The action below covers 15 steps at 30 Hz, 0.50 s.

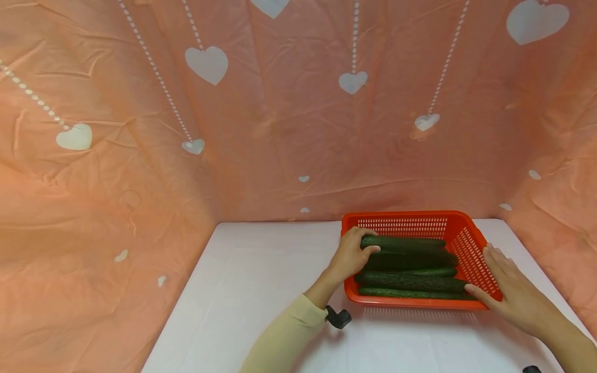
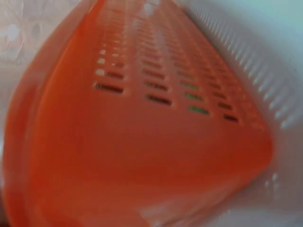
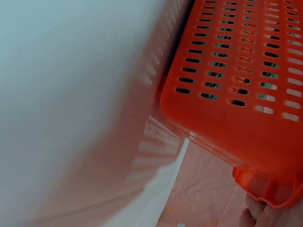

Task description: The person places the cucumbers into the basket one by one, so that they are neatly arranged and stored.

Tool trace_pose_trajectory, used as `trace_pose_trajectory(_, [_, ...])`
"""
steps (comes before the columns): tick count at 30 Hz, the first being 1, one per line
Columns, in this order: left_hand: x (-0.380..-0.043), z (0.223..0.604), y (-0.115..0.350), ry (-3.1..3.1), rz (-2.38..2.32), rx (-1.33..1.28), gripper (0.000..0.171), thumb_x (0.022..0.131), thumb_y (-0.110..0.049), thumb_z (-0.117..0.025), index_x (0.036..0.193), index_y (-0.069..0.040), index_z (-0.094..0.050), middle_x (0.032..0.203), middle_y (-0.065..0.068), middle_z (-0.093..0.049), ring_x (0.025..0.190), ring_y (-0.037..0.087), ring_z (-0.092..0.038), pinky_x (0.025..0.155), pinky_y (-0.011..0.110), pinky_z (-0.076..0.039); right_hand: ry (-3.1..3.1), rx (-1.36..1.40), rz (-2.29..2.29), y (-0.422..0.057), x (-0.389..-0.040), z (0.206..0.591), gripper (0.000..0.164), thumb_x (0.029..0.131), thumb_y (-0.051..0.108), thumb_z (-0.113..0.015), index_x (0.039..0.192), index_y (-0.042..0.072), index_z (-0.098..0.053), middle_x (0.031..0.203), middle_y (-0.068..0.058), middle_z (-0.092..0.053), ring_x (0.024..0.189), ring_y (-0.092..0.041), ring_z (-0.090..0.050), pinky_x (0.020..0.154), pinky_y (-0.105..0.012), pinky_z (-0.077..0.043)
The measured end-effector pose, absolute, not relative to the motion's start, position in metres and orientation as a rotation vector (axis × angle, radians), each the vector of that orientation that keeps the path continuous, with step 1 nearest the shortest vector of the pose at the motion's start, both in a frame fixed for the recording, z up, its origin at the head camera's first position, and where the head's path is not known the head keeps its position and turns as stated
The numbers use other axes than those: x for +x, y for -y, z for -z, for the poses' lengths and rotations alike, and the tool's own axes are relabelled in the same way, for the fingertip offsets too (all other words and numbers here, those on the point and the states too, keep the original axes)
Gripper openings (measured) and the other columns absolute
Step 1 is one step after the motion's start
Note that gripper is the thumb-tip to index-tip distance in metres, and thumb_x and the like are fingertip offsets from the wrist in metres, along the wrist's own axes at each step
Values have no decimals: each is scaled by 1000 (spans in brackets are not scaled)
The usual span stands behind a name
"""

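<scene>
An orange-red plastic basket (image 1: 420, 304) with slotted walls stands at the right of the white table. Several long dark green cucumbers (image 1: 410, 280) lie lengthwise in it. At the basket's left end my left hand (image 1: 350, 254) reaches over the rim and grips the near tip of the rearmost cucumber (image 1: 403, 242) between thumb and fingers. My right hand (image 1: 515, 295) rests against the basket's right end, fingers extended, thumb over the front right corner. Only the basket's wall (image 2: 151, 151) fills the left wrist view. In the right wrist view, some fingers (image 3: 255, 208) show beside the basket's handle (image 3: 265, 189).
A white-covered table (image 1: 261, 290) extends to the left of the basket. Behind and on both sides hangs a pinkish-orange cloth (image 1: 280, 129) with white hearts. A black wrist mount (image 1: 338, 317) sits under the left forearm, close to the basket's front left corner.
</scene>
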<state>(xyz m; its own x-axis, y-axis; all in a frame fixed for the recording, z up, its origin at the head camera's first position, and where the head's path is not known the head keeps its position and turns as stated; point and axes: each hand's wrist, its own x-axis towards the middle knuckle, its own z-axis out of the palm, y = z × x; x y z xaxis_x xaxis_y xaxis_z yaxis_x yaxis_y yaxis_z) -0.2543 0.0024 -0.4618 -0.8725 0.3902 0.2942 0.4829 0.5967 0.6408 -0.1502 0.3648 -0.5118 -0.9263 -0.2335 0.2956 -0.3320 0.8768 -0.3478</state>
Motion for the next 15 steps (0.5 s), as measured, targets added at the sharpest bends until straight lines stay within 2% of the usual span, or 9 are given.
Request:
trace_pose_trajectory(5, [-251,466,-12,2748,1105,-698,34,99,-25,-79,130,-12,-75,127,5,-70,125,22,-64,111,35,-51,2836,407,-591,-364,-150,511,105,103,43,-69,169,-4,-3,176,-30,1,165,-41,7,119,-17,23])
trace_pose_trajectory(15, [-249,467,-19,2877,976,-704,35,101,-30,-76,133,-15,-74,130,4,-70,125,20,-63,110,31,-50,2849,396,-579,-365,-150,512,105,103,45,-68,168,-5,-2,176,-29,2,165,-40,8,120,-20,23])
